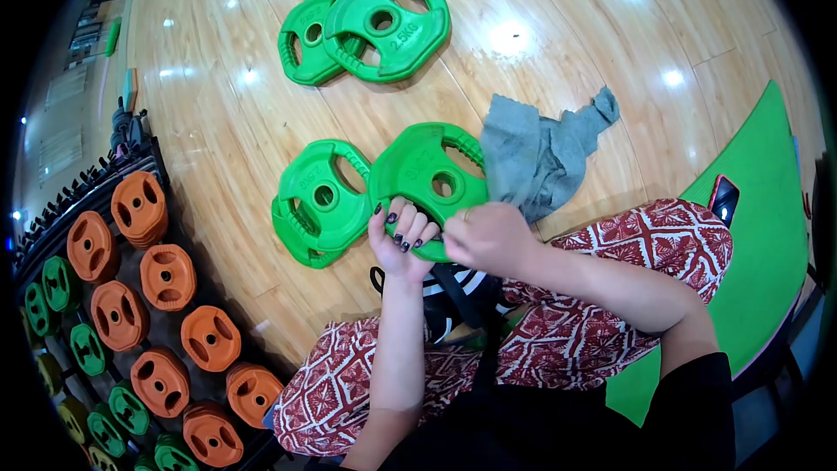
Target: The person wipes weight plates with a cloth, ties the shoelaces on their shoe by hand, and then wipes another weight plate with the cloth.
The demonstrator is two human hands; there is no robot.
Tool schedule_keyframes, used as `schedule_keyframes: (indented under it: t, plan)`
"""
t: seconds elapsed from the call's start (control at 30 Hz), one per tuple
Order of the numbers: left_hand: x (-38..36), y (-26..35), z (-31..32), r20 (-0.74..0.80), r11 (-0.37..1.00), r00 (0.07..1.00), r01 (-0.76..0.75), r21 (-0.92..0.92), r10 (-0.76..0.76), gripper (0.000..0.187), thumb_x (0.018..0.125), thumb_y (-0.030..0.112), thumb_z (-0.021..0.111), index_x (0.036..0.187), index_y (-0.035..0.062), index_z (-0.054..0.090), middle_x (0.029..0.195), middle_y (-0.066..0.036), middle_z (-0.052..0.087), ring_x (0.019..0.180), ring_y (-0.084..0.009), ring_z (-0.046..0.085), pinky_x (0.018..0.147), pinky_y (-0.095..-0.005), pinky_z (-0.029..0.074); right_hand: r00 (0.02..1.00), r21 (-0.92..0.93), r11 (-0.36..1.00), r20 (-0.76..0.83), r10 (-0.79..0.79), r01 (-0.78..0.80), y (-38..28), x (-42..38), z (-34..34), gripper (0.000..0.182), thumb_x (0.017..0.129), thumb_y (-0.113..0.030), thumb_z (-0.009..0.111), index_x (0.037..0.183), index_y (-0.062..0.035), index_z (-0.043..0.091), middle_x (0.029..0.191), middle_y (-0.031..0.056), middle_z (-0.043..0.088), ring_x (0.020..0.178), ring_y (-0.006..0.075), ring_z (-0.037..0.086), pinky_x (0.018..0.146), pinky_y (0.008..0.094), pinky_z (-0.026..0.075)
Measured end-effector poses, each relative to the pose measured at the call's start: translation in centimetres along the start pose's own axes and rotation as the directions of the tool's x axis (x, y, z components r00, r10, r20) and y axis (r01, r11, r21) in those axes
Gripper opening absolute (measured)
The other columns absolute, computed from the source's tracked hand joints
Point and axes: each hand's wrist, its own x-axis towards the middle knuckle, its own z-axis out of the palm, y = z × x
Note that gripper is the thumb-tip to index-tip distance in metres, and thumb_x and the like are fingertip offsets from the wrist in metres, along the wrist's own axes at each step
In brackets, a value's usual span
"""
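Nearest the camera are patterned red-and-white trousers (610,296), the person seated at the edge of a green mat (758,253) with a phone (724,199) lying on it. Both hands meet just past the knees. The left hand (399,240) has its grip closed on the lower rim of a green weight plate (427,179), dark-nailed fingers (405,231) curled over the edge. The right hand (490,235) is closed around a grey cloth (540,153), pressing it against the same plate's right side; the cloth drapes away to the right over the wooden floor (567,35).

The held plate stands tilted up off the floor, its face toward the person, directly ahead of both hands and touching each; the left hand holds it from below, the right from beside. Just left of it lies a stack of green plates (318,201), overlapping its edge. Farther off, two more green plates (366,26) lie overlapped. Along the left runs a rack (131,296) of orange and green plates.
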Motion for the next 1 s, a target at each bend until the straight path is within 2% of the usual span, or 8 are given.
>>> schedule_keyframes:
  t: [0.07, 0.2, 0.23, 0.53, 0.73, 0.8, 0.87, 1.0]
  plan:
    - [0.0, 0.0, 0.0, -0.004, 1.000, 1.000, 0.000, -0.004, 0.000, 0.022, 0.086, 0.028, 0.046, 0.071, 0.0123, 0.042, 0.051, 0.005, 0.034, 0.043, -0.0054, 0.032, 0.048, -0.0216, 0.028, 0.981, 0.081, 0.989, -0.158, -0.110, 0.124, -0.4, -0.2, 0.3, 0.020, 0.071, -0.019, 0.056, 0.058, -0.0098, 0.044, 0.047, 0.0039, 0.045, 0.044, 0.0221, 0.052, 0.039, 0.0340, 0.040]
    - [0.0, 0.0, 0.0, -0.006, 1.000, 1.000, 0.008, -0.030, -0.008, 0.022, 0.086, 0.028, 0.046, 0.071, 0.0124, 0.041, 0.051, 0.005, 0.034, 0.044, -0.0054, 0.032, 0.047, -0.0215, 0.027, 0.999, 0.019, 0.999, 0.011, 0.045, -0.045, 1.3, 0.1, 0.3, 0.018, 0.072, -0.021, 0.056, 0.061, -0.0089, 0.047, 0.050, 0.0081, 0.049, 0.046, 0.0253, 0.052, 0.042, 0.0368, 0.040]
    - [-0.1, 0.0, 0.0, -0.006, 1.000, 1.000, 0.007, -0.030, -0.007, 0.022, 0.086, 0.028, 0.046, 0.071, 0.0124, 0.041, 0.051, 0.005, 0.034, 0.044, -0.0054, 0.032, 0.047, -0.0215, 0.027, 0.995, 0.012, 0.998, -0.082, 0.060, -0.059, 1.8, 0.4, 0.6, 0.019, 0.073, -0.022, 0.054, 0.060, -0.0088, 0.047, 0.049, 0.0087, 0.049, 0.046, 0.0259, 0.053, 0.041, 0.0374, 0.040]
    - [0.0, -0.1, 0.1, -0.009, 1.000, 1.000, -0.004, -0.017, 0.004, 0.021, 0.086, 0.027, 0.045, 0.071, 0.0123, 0.041, 0.051, 0.005, 0.034, 0.044, -0.0055, 0.032, 0.048, -0.0212, 0.027, 0.994, 0.052, 0.997, -0.090, -0.060, 0.065, 0.2, 0.1, 0.1, 0.020, 0.067, -0.016, 0.060, 0.056, -0.0081, 0.045, 0.048, 0.0083, 0.049, 0.045, 0.0232, 0.053, 0.041, 0.0344, 0.040]
    - [0.0, -0.1, 0.1, 0.022, 1.000, 1.000, 0.005, -0.024, -0.004, 0.021, 0.087, 0.029, 0.045, 0.073, 0.0127, 0.042, 0.054, 0.005, 0.033, 0.044, -0.0047, 0.032, 0.049, -0.0209, 0.028, 0.974, -0.094, 0.981, -0.164, 0.153, -0.170, 2.6, 1.3, 0.1, 0.021, 0.073, -0.022, 0.053, 0.057, -0.0096, 0.052, 0.050, 0.0091, 0.053, 0.044, 0.0250, 0.056, 0.040, 0.0349, 0.044]
    - [0.0, -0.2, 0.0, 0.030, 1.000, 1.000, 0.004, -0.030, -0.003, 0.021, 0.086, 0.029, 0.046, 0.073, 0.0127, 0.042, 0.054, 0.005, 0.033, 0.045, -0.0048, 0.032, 0.049, -0.0208, 0.028, 0.997, -0.035, 0.997, -0.002, 0.073, -0.073, 0.7, 0.5, -0.3, 0.018, 0.071, -0.020, 0.055, 0.060, -0.0084, 0.049, 0.048, 0.0080, 0.051, 0.042, 0.0245, 0.054, 0.039, 0.0356, 0.042]
    - [-0.1, -0.1, 0.0, 0.017, 1.000, 1.000, 0.001, -0.017, 0.000, 0.021, 0.086, 0.029, 0.046, 0.073, 0.0128, 0.042, 0.054, 0.005, 0.033, 0.045, -0.0048, 0.032, 0.049, -0.0207, 0.028, 0.991, 0.042, 0.997, -0.118, -0.067, 0.072, -0.6, -0.1, 0.2, 0.017, 0.071, -0.020, 0.056, 0.061, -0.0086, 0.047, 0.047, 0.0075, 0.050, 0.042, 0.0237, 0.053, 0.038, 0.0357, 0.040]
    - [0.0, 0.0, -0.2, 0.020, 1.000, 1.000, 0.006, -0.031, -0.006, 0.021, 0.087, 0.029, 0.046, 0.073, 0.0129, 0.042, 0.054, 0.005, 0.033, 0.045, -0.0049, 0.032, 0.049, -0.0207, 0.028, 0.999, -0.037, 0.999, -0.041, -0.026, 0.024, 0.8, 0.1, -0.1, 0.017, 0.070, -0.020, 0.056, 0.059, -0.0096, 0.047, 0.048, 0.0070, 0.050, 0.042, 0.0229, 0.053, 0.037, 0.0347, 0.040]
